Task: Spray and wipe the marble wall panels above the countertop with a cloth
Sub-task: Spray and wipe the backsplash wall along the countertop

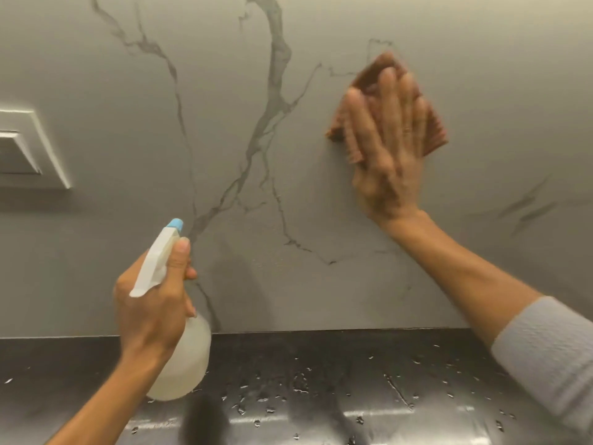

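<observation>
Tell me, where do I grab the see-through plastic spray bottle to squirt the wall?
Grip the narrow neck just under the white trigger head of the translucent plastic spray bottle, coming from the back, opposite the blue nozzle tip, as the left hand does. The round body below is wide, and the nozzle must face the grey marble wall.

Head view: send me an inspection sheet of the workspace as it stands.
Surface: marble wall panel, grey-veined; black countertop dotted with droplets.
Job's things: brown cloth flat against the panel; spray bottle, nozzle toward the panel.
Clutter: nothing seen.
Grippers: left hand grips the spray bottle; right hand presses the cloth with straight fingers.
Cables: nothing seen.
Surroundings: white switch plate on the wall at left.
</observation>
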